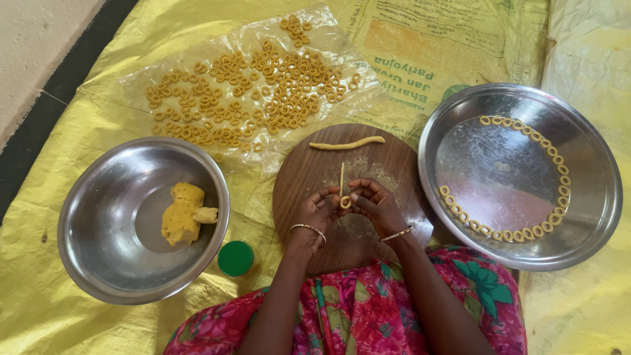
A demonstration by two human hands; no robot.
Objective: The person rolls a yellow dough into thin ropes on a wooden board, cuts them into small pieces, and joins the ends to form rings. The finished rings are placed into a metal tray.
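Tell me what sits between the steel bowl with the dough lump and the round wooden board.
In the head view, a small green lid lies between the steel bowl and the wooden board, on the yellow sheet.

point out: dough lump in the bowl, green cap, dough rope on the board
dough lump (182, 213), head view, middle of the yellow mass
green cap (235, 258), head view, centre of its top
dough rope (347, 142), head view, midway along its length

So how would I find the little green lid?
Start at the big steel bowl holding yellow dough. Just right of its rim, beside the round wooden board, sits the green lid. It's the only green, flat round thing there.
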